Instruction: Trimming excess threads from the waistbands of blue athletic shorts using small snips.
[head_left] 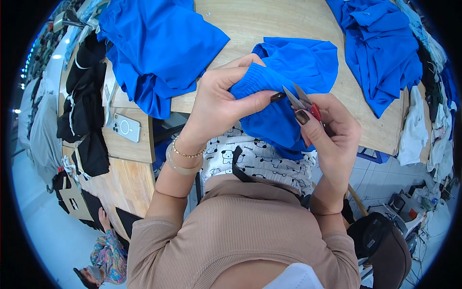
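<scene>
My left hand (230, 91) grips a blue garment (308, 62) by its gathered elastic band, thumb on top and fingers behind the cloth. Part of the garment lies on the table and part hangs over the front edge toward my lap. In my right hand (332, 125) is a pair of small thread snips (301, 99) with red grips. The snips' two blades stand apart, their tips pointing up and left, close to my left thumb and the blue cloth. The fingers of my right hand wrap round the grips.
A heap of blue cloth (159, 48) lies at the left of the wooden table (236, 19), another blue heap (380, 53) at the right. A phone (126, 127) rests near black garments (86, 111). A co-worker (107, 255) is at lower left, a chair (385, 245) at lower right.
</scene>
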`<state>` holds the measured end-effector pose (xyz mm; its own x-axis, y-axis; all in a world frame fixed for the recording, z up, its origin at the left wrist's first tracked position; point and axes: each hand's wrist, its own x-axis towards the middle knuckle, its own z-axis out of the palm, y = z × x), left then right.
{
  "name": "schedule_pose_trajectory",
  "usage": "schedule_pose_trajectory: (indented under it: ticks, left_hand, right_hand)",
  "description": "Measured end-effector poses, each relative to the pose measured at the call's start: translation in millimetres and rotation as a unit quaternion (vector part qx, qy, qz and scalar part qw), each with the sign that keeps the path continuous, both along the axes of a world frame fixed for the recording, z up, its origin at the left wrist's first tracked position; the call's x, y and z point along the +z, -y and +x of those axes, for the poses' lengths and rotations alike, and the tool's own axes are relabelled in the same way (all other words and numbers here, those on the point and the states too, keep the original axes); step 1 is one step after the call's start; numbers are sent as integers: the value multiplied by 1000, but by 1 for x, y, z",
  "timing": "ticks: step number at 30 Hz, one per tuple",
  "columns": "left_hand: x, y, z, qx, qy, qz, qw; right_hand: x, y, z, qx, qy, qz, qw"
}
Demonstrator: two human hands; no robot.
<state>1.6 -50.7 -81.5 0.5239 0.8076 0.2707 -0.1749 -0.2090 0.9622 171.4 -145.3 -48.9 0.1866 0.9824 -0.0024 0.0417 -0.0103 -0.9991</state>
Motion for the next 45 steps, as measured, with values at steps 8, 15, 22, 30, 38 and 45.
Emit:
schedule_pose_trajectory:
  ticks: [8,15,22,30,38,45]
  left_hand:
    - [6,-2,-1,-19,12,-16,1000]
    - [-4,-2,-1,-9,-1,-12,1000]
    - [2,0,2,28,-17,3,999]
    - [0,0,1,25,-27,48,998]
    - [1,1,1,8,-13,29,999]
    - [-1,-1,-2,16,-17,44,999]
  right_hand:
    - [-9,-2,1,10,10,28,1000]
    - [8,-4,-3,-20,-123,64,990]
    - [7,-3,5,1,7,-16,1000]
    - [8,-2,4,12,4,-33,999]
    - [1,-1,3,36,-125,22,991]
    - [5,-3,9,16,11,-33,999]
